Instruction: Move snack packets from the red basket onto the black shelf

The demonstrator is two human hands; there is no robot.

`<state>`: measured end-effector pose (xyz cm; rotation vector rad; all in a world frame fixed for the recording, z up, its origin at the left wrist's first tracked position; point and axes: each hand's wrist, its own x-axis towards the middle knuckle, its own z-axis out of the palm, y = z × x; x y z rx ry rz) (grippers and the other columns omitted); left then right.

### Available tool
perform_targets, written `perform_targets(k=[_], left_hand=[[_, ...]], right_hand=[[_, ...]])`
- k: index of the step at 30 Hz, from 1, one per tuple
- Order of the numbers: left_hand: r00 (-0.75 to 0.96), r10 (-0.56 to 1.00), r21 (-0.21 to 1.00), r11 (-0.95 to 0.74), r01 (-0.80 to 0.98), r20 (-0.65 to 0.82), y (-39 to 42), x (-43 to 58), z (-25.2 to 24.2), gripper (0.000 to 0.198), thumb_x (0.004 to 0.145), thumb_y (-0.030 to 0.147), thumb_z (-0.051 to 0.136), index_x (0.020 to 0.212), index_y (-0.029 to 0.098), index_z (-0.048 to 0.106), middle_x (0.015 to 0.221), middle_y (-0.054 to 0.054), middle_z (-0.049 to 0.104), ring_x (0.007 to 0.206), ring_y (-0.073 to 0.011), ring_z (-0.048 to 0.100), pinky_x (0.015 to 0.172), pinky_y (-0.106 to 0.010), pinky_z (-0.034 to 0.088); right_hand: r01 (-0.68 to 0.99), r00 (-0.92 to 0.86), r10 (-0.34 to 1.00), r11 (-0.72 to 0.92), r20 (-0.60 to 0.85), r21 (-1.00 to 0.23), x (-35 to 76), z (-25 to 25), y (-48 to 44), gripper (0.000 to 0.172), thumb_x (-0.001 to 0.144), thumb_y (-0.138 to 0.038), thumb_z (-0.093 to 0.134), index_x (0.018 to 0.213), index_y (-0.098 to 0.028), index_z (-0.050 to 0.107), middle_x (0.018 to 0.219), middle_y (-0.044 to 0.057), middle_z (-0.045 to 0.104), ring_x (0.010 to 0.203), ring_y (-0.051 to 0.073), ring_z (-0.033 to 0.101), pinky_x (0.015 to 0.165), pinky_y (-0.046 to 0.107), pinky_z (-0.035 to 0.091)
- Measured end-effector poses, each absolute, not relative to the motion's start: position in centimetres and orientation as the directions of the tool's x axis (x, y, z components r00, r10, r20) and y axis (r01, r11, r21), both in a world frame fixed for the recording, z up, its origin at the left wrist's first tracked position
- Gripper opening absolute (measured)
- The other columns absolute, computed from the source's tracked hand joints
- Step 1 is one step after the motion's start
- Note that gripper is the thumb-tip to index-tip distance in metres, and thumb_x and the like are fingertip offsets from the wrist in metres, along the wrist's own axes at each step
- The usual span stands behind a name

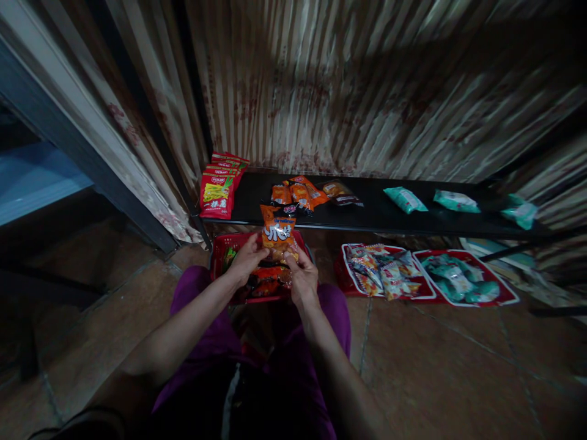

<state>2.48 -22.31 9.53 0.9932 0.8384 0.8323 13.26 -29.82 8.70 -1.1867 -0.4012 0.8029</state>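
Observation:
An orange snack bag (279, 229) with white lettering is held upright between my two hands, in front of the shelf edge. My left hand (247, 260) has its fingers against the bag's lower left side. At the lower right corner, my right hand (302, 272) pinches the bag with the thumb in front. Below them a red basket (220, 250) stands between my knees, with more orange and dark snack bags (270, 281) and a green packet (228, 258) inside. My hands and the bag cover part of the basket.
On the black shelf (367, 220) lie red snack bags (217, 192), orange bags (300, 194), a clear brown pack (338, 190) and teal packets (406, 200). Two red baskets to the right hold white-orange packets (383, 269) and teal packets (458, 278). Curtains (321, 91) hang behind.

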Motion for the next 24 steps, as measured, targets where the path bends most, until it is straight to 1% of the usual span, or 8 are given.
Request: perform_targets(k=[3, 5, 9, 12, 15, 18, 20, 24], left_hand=[[0.28, 0.937, 0.967, 0.24, -0.086, -0.208, -22.4, 3.0, 9.8, 0.068, 0.065, 0.018, 0.073, 0.129, 0.02, 0.049, 0.113, -0.011, 0.063, 0.099, -0.0209, 0.06, 0.091, -0.037, 0.045], [0.214, 0.962, 0.984, 0.178, -0.018, -0.171, -22.5, 3.2, 10.2, 0.069, 0.067, 0.019, 0.071, 0.131, 0.018, 0.047, 0.118, -0.014, 0.059, 0.099, -0.0211, 0.059, 0.09, -0.036, 0.046], [0.208, 0.977, 0.999, 0.053, -0.011, -0.049, -22.7, 3.6, 11.0, 0.068, 0.072, 0.022, 0.068, 0.135, 0.021, 0.043, 0.126, -0.012, 0.055, 0.106, -0.0216, 0.057, 0.093, -0.036, 0.044], [0.257, 0.966, 0.997, -0.019, -0.069, 0.036, -22.6, 4.0, 11.6, 0.068, 0.074, 0.025, 0.067, 0.136, 0.024, 0.041, 0.129, -0.009, 0.055, 0.112, -0.0209, 0.055, 0.096, -0.034, 0.042], [0.264, 0.964, 0.997, -0.026, -0.077, 0.045, -22.3, 4.5, 11.7, 0.066, 0.076, 0.033, 0.067, 0.136, 0.026, 0.041, 0.123, -0.007, 0.06, 0.109, -0.0204, 0.058, 0.096, -0.034, 0.043], [0.212, 0.977, 0.998, -0.011, -0.063, 0.024, -21.9, 4.9, 11.6, 0.063, 0.075, 0.039, 0.068, 0.133, 0.026, 0.046, 0.118, -0.006, 0.063, 0.108, -0.0211, 0.058, 0.097, -0.034, 0.042], [0.183, 0.983, 0.997, 0.0, -0.08, 0.014, -21.6, 5.1, 11.5, 0.062, 0.074, 0.04, 0.069, 0.13, 0.026, 0.049, 0.118, -0.006, 0.063, 0.11, -0.0218, 0.057, 0.097, -0.034, 0.041], [0.124, 0.992, 0.985, 0.04, -0.165, -0.019, -21.2, 5.4, 11.4, 0.057, 0.071, 0.04, 0.072, 0.123, 0.024, 0.054, 0.116, -0.006, 0.063, 0.112, -0.0229, 0.054, 0.098, -0.032, 0.039]], right_hand=[[-0.291, 0.69, 0.716, 0.141, -0.106, -0.946, 13.3, 8.1, -29.8, 0.045, 0.064, -0.034, 0.072, 0.107, -0.02, 0.07, 0.096, 0.002, 0.074, 0.085, 0.018, 0.066, 0.084, 0.035, 0.051], [-0.254, 0.7, 0.708, 0.124, -0.094, -0.959, 13.2, 7.8, -29.7, 0.046, 0.065, -0.034, 0.071, 0.108, -0.019, 0.069, 0.097, 0.003, 0.074, 0.086, 0.019, 0.066, 0.086, 0.036, 0.051], [-0.155, 0.695, 0.718, 0.093, -0.041, -0.983, 13.2, 7.1, -29.8, 0.051, 0.068, -0.037, 0.069, 0.115, -0.017, 0.066, 0.103, 0.005, 0.072, 0.09, 0.021, 0.067, 0.088, 0.039, 0.05], [0.002, 0.682, 0.729, 0.076, 0.056, -0.997, 13.3, 6.6, -29.9, 0.048, 0.074, -0.037, 0.063, 0.118, -0.018, 0.064, 0.11, 0.006, 0.07, 0.098, 0.022, 0.065, 0.094, 0.04, 0.048], [0.209, 0.668, 0.718, 0.07, 0.195, -0.975, 13.2, 6.2, -30.0, 0.042, 0.078, -0.035, 0.058, 0.117, -0.019, 0.065, 0.115, 0.007, 0.068, 0.105, 0.021, 0.062, 0.098, 0.04, 0.045], [0.388, 0.636, 0.703, 0.064, 0.318, -0.919, 13.1, 6.3, -30.2, 0.038, 0.08, -0.031, 0.056, 0.116, -0.022, 0.066, 0.115, 0.007, 0.068, 0.106, 0.02, 0.061, 0.099, 0.039, 0.044], [0.463, 0.606, 0.707, 0.059, 0.364, -0.885, 12.9, 6.5, -30.4, 0.036, 0.082, -0.028, 0.055, 0.116, -0.023, 0.065, 0.116, 0.008, 0.067, 0.107, 0.021, 0.06, 0.099, 0.039, 0.044], [0.549, 0.573, 0.711, 0.036, 0.407, -0.835, 12.6, 6.8, -30.8, 0.036, 0.083, -0.026, 0.053, 0.118, -0.025, 0.064, 0.12, 0.008, 0.065, 0.111, 0.021, 0.058, 0.1, 0.039, 0.042]])
